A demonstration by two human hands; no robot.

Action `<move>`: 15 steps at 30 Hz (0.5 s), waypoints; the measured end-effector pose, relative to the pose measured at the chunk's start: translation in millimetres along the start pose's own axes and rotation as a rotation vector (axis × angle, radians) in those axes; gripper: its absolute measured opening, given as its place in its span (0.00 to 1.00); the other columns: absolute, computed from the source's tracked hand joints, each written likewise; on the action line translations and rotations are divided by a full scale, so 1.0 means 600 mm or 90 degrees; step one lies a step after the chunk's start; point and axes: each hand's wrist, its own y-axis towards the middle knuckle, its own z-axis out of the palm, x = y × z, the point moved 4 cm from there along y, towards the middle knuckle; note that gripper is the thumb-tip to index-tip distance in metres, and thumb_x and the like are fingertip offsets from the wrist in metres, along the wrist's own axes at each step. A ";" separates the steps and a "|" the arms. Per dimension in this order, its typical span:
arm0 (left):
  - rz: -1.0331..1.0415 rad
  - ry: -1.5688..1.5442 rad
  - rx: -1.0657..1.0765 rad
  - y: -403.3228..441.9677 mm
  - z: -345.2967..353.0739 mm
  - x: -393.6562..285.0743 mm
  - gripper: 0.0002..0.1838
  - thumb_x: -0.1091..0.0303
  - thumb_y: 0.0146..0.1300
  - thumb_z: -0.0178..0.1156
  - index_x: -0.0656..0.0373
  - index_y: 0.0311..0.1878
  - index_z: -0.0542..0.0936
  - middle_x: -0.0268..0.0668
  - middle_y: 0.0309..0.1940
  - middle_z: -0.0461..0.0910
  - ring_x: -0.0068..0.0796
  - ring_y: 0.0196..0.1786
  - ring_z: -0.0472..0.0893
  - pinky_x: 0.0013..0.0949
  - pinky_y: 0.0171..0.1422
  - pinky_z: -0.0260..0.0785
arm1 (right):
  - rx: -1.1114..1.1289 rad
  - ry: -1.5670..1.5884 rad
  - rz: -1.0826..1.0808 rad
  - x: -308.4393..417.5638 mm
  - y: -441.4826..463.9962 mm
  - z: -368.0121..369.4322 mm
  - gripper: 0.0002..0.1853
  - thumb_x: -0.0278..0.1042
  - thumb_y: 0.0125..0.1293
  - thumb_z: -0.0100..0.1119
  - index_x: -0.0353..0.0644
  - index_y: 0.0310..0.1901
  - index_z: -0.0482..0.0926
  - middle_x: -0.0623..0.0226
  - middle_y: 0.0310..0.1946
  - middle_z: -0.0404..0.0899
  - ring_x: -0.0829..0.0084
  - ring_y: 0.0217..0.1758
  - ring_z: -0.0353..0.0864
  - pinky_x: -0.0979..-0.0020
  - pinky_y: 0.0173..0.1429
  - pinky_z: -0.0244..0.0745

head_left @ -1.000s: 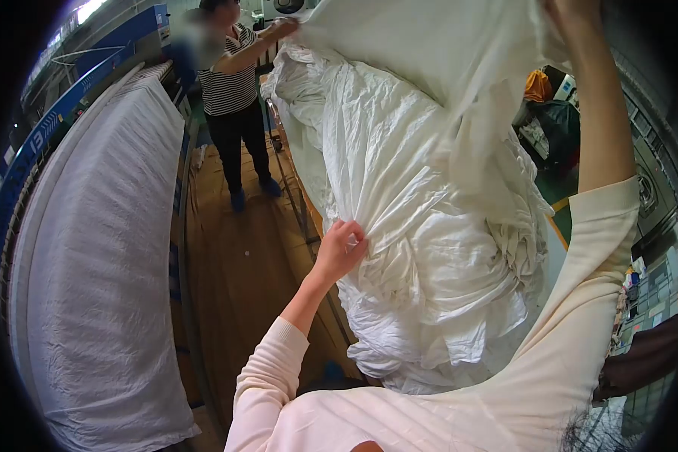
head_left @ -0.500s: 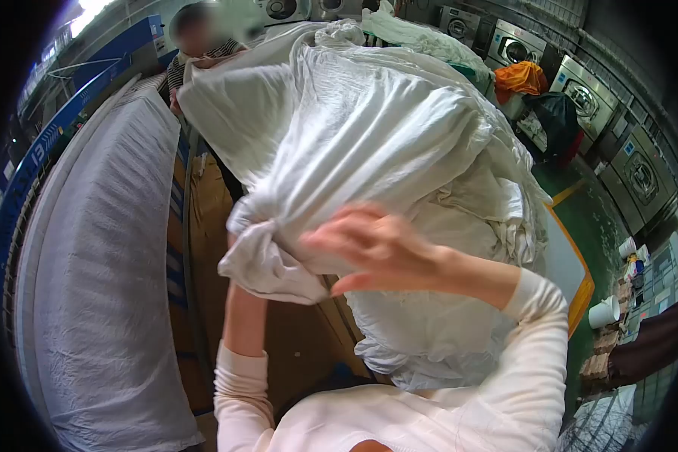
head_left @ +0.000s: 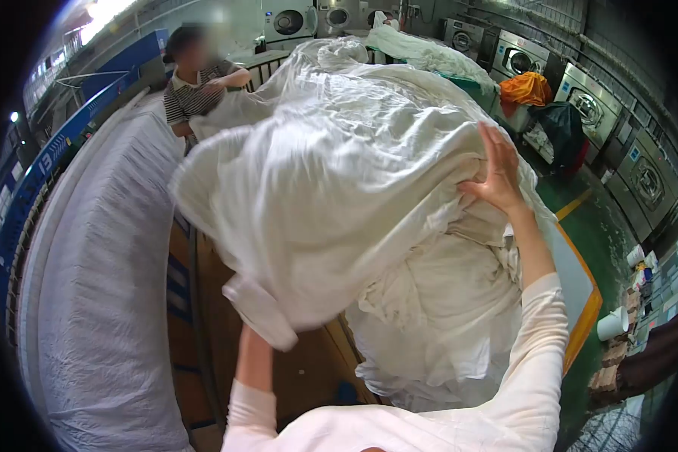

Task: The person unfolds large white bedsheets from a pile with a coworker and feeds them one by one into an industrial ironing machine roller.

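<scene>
A large white sheet billows over a heap of white cloth, its left part blurred by motion. My right hand has its fingers spread against the heap's right side, with nothing gripped. My left hand is hidden behind a fold of the sheet at the lower left; only the forearm below it shows. Across the heap, a co-worker in a striped top stands with bent arms beside the sheet's far left part.
A long roller covered in pale cloth runs along the left by a blue machine frame. Washing machines, an orange cloth, a dark bag and a white bucket are on the right.
The sheet has come down from overhead and spread leftward over the heap. My right hand has dropped from the upper right, crossed toward the middle, then moved back right and opened.
</scene>
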 end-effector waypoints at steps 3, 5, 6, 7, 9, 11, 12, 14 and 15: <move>-0.149 -0.078 0.068 -0.100 0.020 0.077 0.26 0.60 0.61 0.57 0.64 0.60 0.69 0.42 0.51 0.77 0.35 0.52 0.77 0.41 0.56 0.71 | 0.146 -0.014 0.006 -0.017 0.026 0.078 0.43 0.58 0.43 0.70 0.54 0.63 0.67 0.62 0.45 0.80 0.61 0.56 0.74 0.58 0.63 0.60; -0.185 -0.157 0.125 -0.131 0.035 0.053 0.27 0.59 0.61 0.57 0.64 0.60 0.69 0.42 0.51 0.77 0.36 0.52 0.77 0.42 0.56 0.71 | 0.158 0.001 0.137 -0.017 0.052 0.100 0.33 0.61 0.49 0.65 0.49 0.52 0.75 0.58 0.38 0.81 0.56 0.46 0.78 0.57 0.54 0.67; -0.172 -0.184 0.155 -0.135 0.042 0.022 0.28 0.58 0.61 0.57 0.64 0.60 0.69 0.43 0.51 0.77 0.37 0.52 0.77 0.43 0.56 0.71 | 0.165 0.009 0.203 -0.013 0.066 0.111 0.29 0.62 0.52 0.63 0.46 0.46 0.79 0.55 0.34 0.81 0.54 0.41 0.80 0.57 0.49 0.71; -0.146 -0.201 0.185 -0.134 0.048 -0.016 0.28 0.57 0.61 0.58 0.64 0.60 0.68 0.43 0.51 0.77 0.37 0.53 0.77 0.43 0.56 0.71 | 0.052 0.079 0.128 -0.002 0.095 0.113 0.26 0.61 0.61 0.54 0.41 0.34 0.80 0.47 0.26 0.78 0.46 0.34 0.78 0.55 0.36 0.72; -0.034 -0.191 0.211 -0.125 0.046 -0.098 0.27 0.68 0.54 0.58 0.65 0.59 0.70 0.45 0.50 0.77 0.39 0.49 0.79 0.42 0.55 0.72 | -0.190 0.181 0.049 0.089 0.197 0.036 0.20 0.47 0.68 0.48 0.36 0.32 0.78 0.43 0.24 0.73 0.44 0.30 0.74 0.55 0.32 0.67; 0.114 -0.145 0.169 -0.122 0.036 -0.174 0.29 0.73 0.47 0.55 0.67 0.57 0.71 0.45 0.49 0.77 0.40 0.48 0.79 0.41 0.56 0.71 | -0.212 -0.159 -0.127 0.220 0.273 -0.067 0.28 0.21 0.53 0.48 0.39 0.60 0.67 0.47 0.54 0.68 0.57 0.54 0.70 0.57 0.53 0.66; 0.163 -0.340 0.168 -0.060 -0.069 -0.154 0.29 0.72 0.46 0.53 0.67 0.57 0.71 0.46 0.48 0.77 0.40 0.50 0.78 0.42 0.56 0.71 | -0.249 -0.168 -0.155 0.271 0.307 -0.111 0.26 0.24 0.53 0.50 0.39 0.57 0.68 0.48 0.51 0.69 0.57 0.52 0.71 0.57 0.52 0.66; 0.250 -0.423 0.168 -0.014 -0.132 -0.150 0.28 0.70 0.50 0.51 0.67 0.57 0.70 0.45 0.48 0.76 0.38 0.52 0.76 0.40 0.57 0.70 | -0.275 0.024 -0.194 0.388 0.345 -0.182 0.23 0.28 0.52 0.53 0.40 0.53 0.70 0.49 0.46 0.70 0.56 0.48 0.73 0.57 0.49 0.67; 0.288 -0.308 0.169 -0.046 -0.077 -0.199 0.26 0.69 0.54 0.50 0.66 0.58 0.69 0.44 0.48 0.76 0.36 0.52 0.76 0.39 0.57 0.69 | -0.260 0.163 -0.211 0.440 0.353 -0.198 0.22 0.31 0.51 0.55 0.40 0.51 0.71 0.50 0.44 0.71 0.56 0.46 0.73 0.57 0.48 0.68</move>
